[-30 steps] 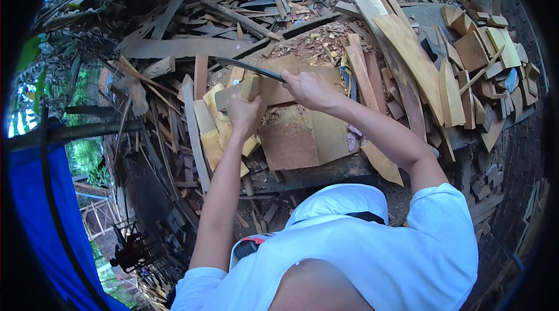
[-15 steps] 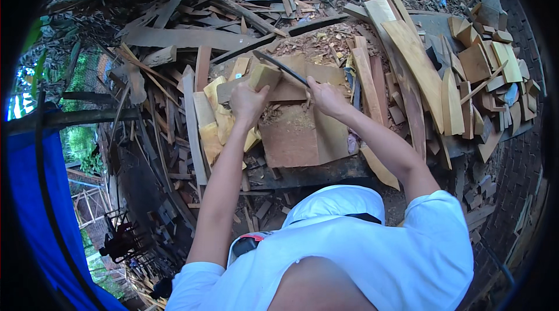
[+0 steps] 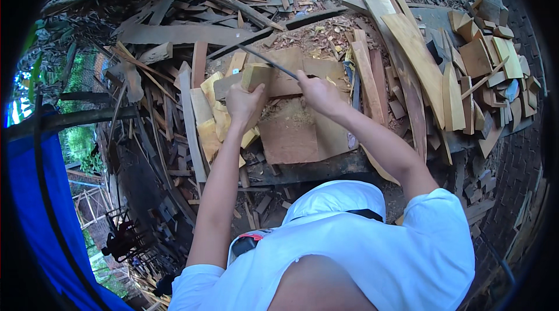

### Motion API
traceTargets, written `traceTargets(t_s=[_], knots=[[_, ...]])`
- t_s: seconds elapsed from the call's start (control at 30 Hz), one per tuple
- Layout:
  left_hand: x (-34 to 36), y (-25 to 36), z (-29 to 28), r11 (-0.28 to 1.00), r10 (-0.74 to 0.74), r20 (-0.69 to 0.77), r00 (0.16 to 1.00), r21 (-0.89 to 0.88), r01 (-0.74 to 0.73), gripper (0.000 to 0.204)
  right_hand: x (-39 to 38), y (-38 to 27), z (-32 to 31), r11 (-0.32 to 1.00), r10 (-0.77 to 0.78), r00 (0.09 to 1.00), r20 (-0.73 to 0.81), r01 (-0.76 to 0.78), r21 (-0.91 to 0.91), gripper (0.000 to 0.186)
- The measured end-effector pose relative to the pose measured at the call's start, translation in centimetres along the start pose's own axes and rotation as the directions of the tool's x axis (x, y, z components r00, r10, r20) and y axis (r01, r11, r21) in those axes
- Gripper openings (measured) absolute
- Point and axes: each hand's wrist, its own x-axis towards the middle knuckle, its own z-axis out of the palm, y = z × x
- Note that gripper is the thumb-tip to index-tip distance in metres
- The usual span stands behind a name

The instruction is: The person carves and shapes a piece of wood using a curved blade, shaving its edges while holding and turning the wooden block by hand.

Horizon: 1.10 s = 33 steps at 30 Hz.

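My left hand (image 3: pixel 242 101) grips a pale yellowish wood block (image 3: pixel 256 73), held upright above a brown board (image 3: pixel 288 136) strewn with sawdust and chips. My right hand (image 3: pixel 318 93) is closed on the handle of a long dark blade (image 3: pixel 268 62), which slants up and leftward just beyond the top of the block. Whether blade and block touch I cannot tell. A crosswise board (image 3: pixel 291 55) lies behind my hands, and yellow offcuts (image 3: pixel 214 137) are heaped left of my left hand.
Long pale planks (image 3: pixel 413 60) and stacked offcuts (image 3: pixel 474 57) lie at the right. Scrap wood (image 3: pixel 174 14) covers the back and left. A blue tarp (image 3: pixel 41 200) hangs beside a dark horizontal pole (image 3: pixel 87 116) at the left. Brick paving (image 3: pixel 515 148) runs along the right rim.
My right hand and blade moved rightward, then slightly left and up again. My left hand shifted a little right, then back left, still holding the block.
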Motion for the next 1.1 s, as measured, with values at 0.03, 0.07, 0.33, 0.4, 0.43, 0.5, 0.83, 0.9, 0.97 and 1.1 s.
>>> traceTargets(t_s=[0.03, 0.07, 0.33, 0.4, 0.43, 0.5, 0.83, 0.9, 0.97, 1.1], knots=[[0.1, 0.5, -0.1, 1.000, 0.007, -0.005, 1.000, 0.002, -0.006, 0.033, 0.1, 1.0, 0.9, 1.000, -0.004, 1.000, -0.007, 0.004, 0.000, 0.025], [0.0, 1.3, -0.1, 0.995, -0.012, 0.005, 1.000, 0.100, 0.011, 0.032, -0.2, 1.6, 1.4, 1.000, 0.015, 0.999, -0.037, -0.015, 0.004, 0.020], [-1.0, 0.1, -0.1, 0.994, -0.034, 0.012, 0.999, 0.103, 0.033, 0.028, -0.3, -2.4, -3.5, 0.996, -0.021, 1.000, 0.011, 0.020, 0.082, 0.023], [-0.3, 1.2, -0.5, 0.989, -0.099, 0.043, 0.994, 0.116, 0.094, 0.032, 0.1, -4.6, -5.6, 0.971, -0.147, 0.960, -0.238, 0.186, 0.152, 0.022], [-0.2, 1.0, -0.4, 0.988, -0.108, 0.042, 0.993, 0.116, 0.103, 0.032, 0.1, -5.4, -6.1, 0.970, -0.149, 0.962, -0.230, 0.187, 0.155, 0.022], [-0.3, 0.6, -0.5, 0.990, -0.080, 0.031, 0.996, 0.122, 0.076, 0.033, 0.2, -6.6, -6.5, 0.945, -0.175, 0.906, -0.384, 0.264, 0.192, 0.020], [0.7, 1.5, -0.5, 0.966, -0.107, 0.057, 0.993, 0.244, 0.090, 0.031, -0.1, 2.9, 3.0, 0.993, 0.013, 0.999, -0.035, -0.009, 0.117, 0.023], [0.1, 0.1, -0.1, 0.985, -0.045, 0.019, 0.999, 0.168, 0.041, 0.032, 0.2, 2.4, 2.3, 0.994, -0.007, 1.000, -0.019, 0.009, 0.105, 0.023], [-0.3, -0.8, -0.3, 0.996, -0.011, -0.012, 1.000, 0.092, 0.012, 0.034, 0.7, -0.7, -0.5, 0.992, -0.024, 0.999, -0.043, 0.029, 0.124, 0.023], [-0.2, 0.0, -0.5, 0.995, -0.074, -0.034, 0.997, 0.063, 0.076, 0.035, 0.4, -4.7, -4.1, 0.976, -0.149, 0.960, -0.237, 0.182, 0.121, 0.023]])
